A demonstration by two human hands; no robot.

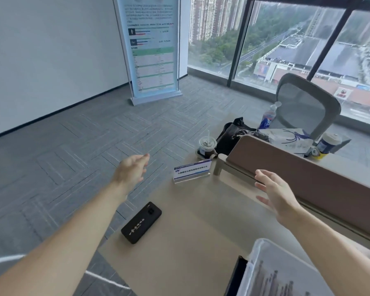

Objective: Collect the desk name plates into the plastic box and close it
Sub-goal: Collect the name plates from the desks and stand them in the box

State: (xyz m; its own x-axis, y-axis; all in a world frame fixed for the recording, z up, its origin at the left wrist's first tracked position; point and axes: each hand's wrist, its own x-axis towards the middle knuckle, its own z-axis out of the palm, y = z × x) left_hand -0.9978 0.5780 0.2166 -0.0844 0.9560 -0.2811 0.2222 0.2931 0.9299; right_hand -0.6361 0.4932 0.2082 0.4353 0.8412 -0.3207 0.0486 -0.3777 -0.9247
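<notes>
Reaching for far name plate [192, 170] | left hand [131, 170], right hand [276, 194] spread, empty, flanking it | plastic box [286, 272] near right

Both bare forearms stretched forward, well apart. Left hand [130, 170] open, fingers loosely extended and pointing ahead, palm turned inward, gripping nothing. Right hand [276, 194] likewise open, fingers spread, palm facing left toward the other, raised in the air and empty.
</notes>
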